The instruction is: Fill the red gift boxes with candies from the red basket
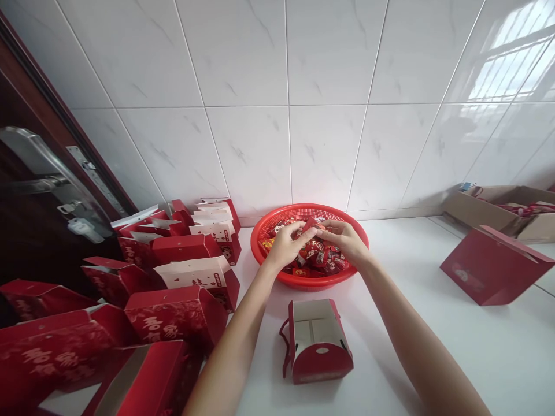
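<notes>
A round red plastic basket stands against the tiled wall, filled with wrapped candies, mostly red. Over it, my left hand and my right hand meet, their fingers closed together on a red wrapped candy. Directly in front of the basket sits an open red box with a white inside and a dark red cord handle at its left side. Neither hand touches this box.
Many red and white gift boxes crowd the left side. At the right stands a red box, with a cardboard carton behind it. A dark door with a metal handle is at the far left.
</notes>
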The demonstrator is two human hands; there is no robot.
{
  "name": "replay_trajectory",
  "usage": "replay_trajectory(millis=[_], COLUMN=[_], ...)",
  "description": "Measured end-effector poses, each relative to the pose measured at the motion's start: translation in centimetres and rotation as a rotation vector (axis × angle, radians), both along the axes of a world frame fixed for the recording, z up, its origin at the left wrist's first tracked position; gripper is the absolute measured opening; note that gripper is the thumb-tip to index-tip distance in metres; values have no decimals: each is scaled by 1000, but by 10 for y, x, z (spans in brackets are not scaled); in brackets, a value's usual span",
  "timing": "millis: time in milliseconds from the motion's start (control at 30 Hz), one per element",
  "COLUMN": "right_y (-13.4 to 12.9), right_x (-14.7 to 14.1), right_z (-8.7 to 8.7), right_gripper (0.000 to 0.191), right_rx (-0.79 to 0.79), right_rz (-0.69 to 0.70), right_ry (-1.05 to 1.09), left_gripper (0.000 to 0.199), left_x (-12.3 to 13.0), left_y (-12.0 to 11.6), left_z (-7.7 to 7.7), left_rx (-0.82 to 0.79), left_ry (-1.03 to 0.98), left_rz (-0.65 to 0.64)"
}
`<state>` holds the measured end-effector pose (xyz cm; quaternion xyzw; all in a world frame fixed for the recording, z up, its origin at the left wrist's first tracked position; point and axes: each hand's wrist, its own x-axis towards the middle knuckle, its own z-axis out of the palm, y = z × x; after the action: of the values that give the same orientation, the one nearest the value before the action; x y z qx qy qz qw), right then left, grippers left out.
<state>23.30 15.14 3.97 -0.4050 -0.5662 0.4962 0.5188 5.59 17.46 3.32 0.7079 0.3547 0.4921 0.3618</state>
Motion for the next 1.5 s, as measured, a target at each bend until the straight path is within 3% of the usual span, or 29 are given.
replay_trajectory(millis=[100, 233, 333, 433, 533, 700, 833, 933, 1067, 1333, 1500], right_y=[0, 5, 11, 12, 10, 9, 12, 10, 4, 2, 1], right_x=[-1, 1, 2, 0, -3, -2, 3, 5, 6, 5, -3], right_z=[2, 0, -6, -12, -13, -10, -8, -3, 5, 6, 3], right_gripper=[47, 41, 28, 28, 27, 42, 46, 39, 25, 45, 33], right_rx=[6, 33, 62, 100, 107, 118, 97, 61, 36, 18, 45], right_rz=[-25, -29, -124, -150, -79, 1, -46, -26, -4, -18, -75], right_ry=[-6, -95, -538, -1030, -1155, -1023, -643, -348, -138, 15, 45], left_gripper=[32, 31, 30, 29, 31, 37, 40, 39, 38, 35, 35], left_x=[-1, -6, -9, -10, -9, -9, -9, -9, -9, -8, -7], left_y=[1, 7, 11, 12, 11, 11, 10, 9, 9, 7, 6], left_z=[-2, -6, -9, -10, -10, -10, -9, -8, -8, -6, -7], left_rx=[31, 49, -9, -39, -61, -117, -107, -103, -137, -112, -83], left_ry=[-9, -119, -191, -218, -223, -220, -228, -241, -286, -252, -233], left_rz=[-37, 223, 359, 335, 318, 318, 302, 285, 244, 240, 188])
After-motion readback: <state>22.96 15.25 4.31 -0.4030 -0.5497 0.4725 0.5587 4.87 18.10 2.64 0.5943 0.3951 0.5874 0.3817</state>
